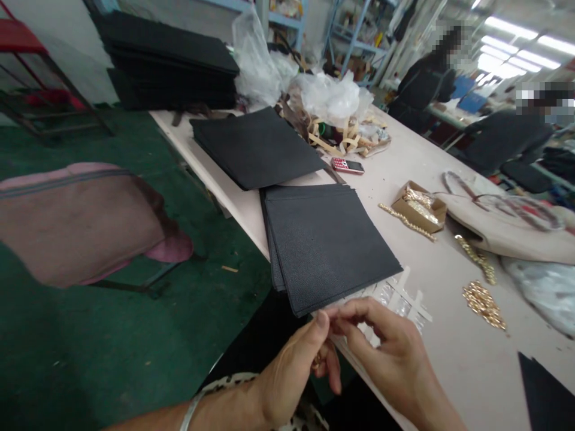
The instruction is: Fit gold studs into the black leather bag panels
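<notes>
My left hand (299,359) and my right hand (390,344) meet just in front of the table's near edge, fingertips together. The right thumb and forefinger are pinched against the left fingertips, and whatever lies between them is too small to make out. A gold-coloured bit (318,360) shows among the curled left fingers; I cannot tell whether it is a ring or a loose piece. Right beyond the fingertips lies a stack of black grained leather-like panels (327,239). Clear film with pale tape strips (404,302) is stuck to the table beside my right hand.
More black panels (260,146) lie farther back. Small gold pieces (484,304), a cardboard box (420,206) and a red-and-white phone (347,166) are on the table (449,365). A cloth-draped chair (81,221) stands left. Two people work at the back right.
</notes>
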Demonstrator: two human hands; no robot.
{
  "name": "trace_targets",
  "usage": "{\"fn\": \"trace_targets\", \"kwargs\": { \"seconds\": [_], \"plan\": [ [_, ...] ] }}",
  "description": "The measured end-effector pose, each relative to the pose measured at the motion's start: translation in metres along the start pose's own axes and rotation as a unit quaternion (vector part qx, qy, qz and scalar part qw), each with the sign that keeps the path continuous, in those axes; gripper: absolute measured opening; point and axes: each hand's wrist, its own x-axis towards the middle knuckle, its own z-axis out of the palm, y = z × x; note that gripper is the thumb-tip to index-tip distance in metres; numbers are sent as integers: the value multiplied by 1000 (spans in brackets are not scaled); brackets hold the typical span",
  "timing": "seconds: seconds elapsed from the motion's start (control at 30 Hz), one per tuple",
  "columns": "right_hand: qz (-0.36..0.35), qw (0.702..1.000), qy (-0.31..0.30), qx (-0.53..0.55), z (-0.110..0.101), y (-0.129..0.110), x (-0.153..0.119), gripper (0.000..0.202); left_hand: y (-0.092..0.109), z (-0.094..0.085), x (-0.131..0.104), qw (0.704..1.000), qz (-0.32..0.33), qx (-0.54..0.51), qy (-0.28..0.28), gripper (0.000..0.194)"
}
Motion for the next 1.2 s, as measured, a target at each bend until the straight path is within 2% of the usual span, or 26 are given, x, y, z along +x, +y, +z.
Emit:
{"fn": "trace_targets", "kwargs": {
  "seconds": [0.1,0.17,0.27,0.37,0.5,0.63,0.73,0.8,0.87,0.97,1.03,1.1,1.2],
  "plan": [
    [-44,992,46,-105,-7,9,40,20,3,-8,-3,999,-22,18,26,56],
    [-80,982,56,-160,-7,19,71,24,2,-12,-5,998,-46,10,47,56],
    [-111,973,54,-194,-1,33,107,23,-1,-19,-6,994,-66,11,82,60],
    [-91,978,18,-185,2,42,119,21,-4,-25,-8,993,-37,26,105,57],
    [-74,983,-47,-162,-8,48,94,18,-6,-32,-8,995,12,25,96,44],
    [-17,988,-84,-128,-18,54,50,18,-9,-31,-2,994,4,-30,100,38],
    [51,993,-67,-86,-21,63,27,18,-12,-23,4,985,-32,-28,166,41],
    [83,994,-35,-56,-23,67,18,17,-13,-16,4,979,-59,36,192,46],
    [101,994,-3,-34,-26,67,11,18,-13,-10,-1,973,-84,138,165,53],
    [128,992,18,11,-26,63,-1,21,-13,-2,-12,960,-135,237,66,50],
    [163,984,5,65,-23,61,-10,23,-13,0,-17,965,-141,220,17,32],
    [206,971,-13,117,-19,61,-17,23,-13,1,-17,980,-116,161,-5,16],
    [246,956,-20,160,-13,63,-23,22,-9,-1,-11,993,-90,79,-3,42]
  ]
}}
